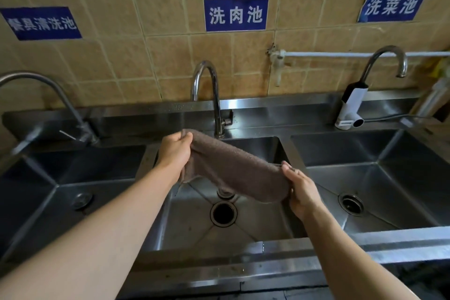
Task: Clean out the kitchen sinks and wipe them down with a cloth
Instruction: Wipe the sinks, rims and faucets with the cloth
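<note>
Over the middle sink, I note my left hand and right hand each grasping the brown cloth at opposite ends.

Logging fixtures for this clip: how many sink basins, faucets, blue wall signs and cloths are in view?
Sink basins: 3 (left, middle, right)
Faucets: 3 (left, middle, right)
Blue wall signs: 3 (left, middle, right)
Cloths: 1 (brown cloth)
Total: 10
</note>
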Demonstrator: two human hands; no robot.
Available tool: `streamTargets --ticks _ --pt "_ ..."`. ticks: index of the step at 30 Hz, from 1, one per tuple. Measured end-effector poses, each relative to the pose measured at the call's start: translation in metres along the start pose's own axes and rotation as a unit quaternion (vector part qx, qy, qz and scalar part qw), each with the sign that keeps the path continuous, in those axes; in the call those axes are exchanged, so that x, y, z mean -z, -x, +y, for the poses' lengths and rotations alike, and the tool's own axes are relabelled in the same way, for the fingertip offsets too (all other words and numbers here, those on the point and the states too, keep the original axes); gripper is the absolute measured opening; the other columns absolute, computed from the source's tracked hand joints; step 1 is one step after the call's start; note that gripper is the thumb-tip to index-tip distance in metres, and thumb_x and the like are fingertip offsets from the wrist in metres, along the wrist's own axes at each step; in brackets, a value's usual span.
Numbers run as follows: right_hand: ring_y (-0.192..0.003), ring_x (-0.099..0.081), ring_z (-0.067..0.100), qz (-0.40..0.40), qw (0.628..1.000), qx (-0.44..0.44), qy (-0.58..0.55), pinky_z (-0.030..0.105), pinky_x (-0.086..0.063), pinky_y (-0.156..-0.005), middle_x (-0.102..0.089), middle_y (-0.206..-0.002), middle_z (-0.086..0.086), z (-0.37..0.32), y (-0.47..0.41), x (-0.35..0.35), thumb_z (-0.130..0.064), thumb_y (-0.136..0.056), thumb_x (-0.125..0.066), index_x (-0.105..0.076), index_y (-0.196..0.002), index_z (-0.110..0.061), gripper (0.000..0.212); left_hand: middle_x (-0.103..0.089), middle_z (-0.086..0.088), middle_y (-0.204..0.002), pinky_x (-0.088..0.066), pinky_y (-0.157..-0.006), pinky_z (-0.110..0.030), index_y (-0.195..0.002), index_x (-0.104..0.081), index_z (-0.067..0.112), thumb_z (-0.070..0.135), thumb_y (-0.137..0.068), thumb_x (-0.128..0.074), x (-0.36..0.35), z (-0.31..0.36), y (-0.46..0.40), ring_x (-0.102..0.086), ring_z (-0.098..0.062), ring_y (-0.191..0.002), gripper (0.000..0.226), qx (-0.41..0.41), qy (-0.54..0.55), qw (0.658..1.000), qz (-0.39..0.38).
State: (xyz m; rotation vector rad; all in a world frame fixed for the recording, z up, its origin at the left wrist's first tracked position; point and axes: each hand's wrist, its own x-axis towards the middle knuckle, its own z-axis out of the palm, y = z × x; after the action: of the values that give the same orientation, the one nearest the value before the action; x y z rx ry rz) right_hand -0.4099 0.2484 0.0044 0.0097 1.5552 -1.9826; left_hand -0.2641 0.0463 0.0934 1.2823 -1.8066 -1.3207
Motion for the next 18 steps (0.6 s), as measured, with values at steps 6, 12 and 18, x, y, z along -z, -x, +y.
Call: streamTargets --ticks 6,12,18 --pt "-0.085 -0.061 0.021 0.011 0.993 0.047 0.109 0.031 -0.049 -0.071 -0.064 -0.087 0.007 -0.030 -0.001 0.007 -0.013 -0.097 -0.052 -0.068 -0.091 -0.011 0.018 -0.051 -0.006 -0.137 -0.035 -0.107 -0.044 -0.133 -0.054 0.017 0.039 -0.097 -0.046 0.001 -0.035 -0.007 -0.047 -0.028 -0.124 0.042 0.003 -0.134 0.991 0.011" --pt "-0.104 -0.059 0.024 -0.063 0.974 0.052 0.212 0.038 -0.053 -0.082 -0.060 -0.120 0.007 -0.044 0.017 -0.015 0.006 -0.095 -0.036 -0.055 -0.130 -0.020 0.048 -0.050 -0.006 -0.140 -0.031 -0.105 -0.029 -0.138 -0.048 0.015 0.041 -0.100 -0.037 -0.018 -0.026 0.010 -0.046 -0.025 -0.129 0.047 0.013 -0.053 0.985 -0.161" --pt "-0.091 -0.058 0.035 -0.177 0.925 0.055 0.331 0.057 -0.049 -0.090 -0.057 -0.101 0.022 -0.048 0.042 -0.053 0.017 -0.090 -0.027 -0.056 -0.118 0.000 0.043 -0.067 -0.009 -0.107 -0.040 -0.072 -0.027 -0.110 -0.061 0.020 0.039 -0.101 -0.033 -0.053 -0.003 0.043 -0.062 -0.020 -0.079 0.035 0.091 0.047 0.953 -0.284"
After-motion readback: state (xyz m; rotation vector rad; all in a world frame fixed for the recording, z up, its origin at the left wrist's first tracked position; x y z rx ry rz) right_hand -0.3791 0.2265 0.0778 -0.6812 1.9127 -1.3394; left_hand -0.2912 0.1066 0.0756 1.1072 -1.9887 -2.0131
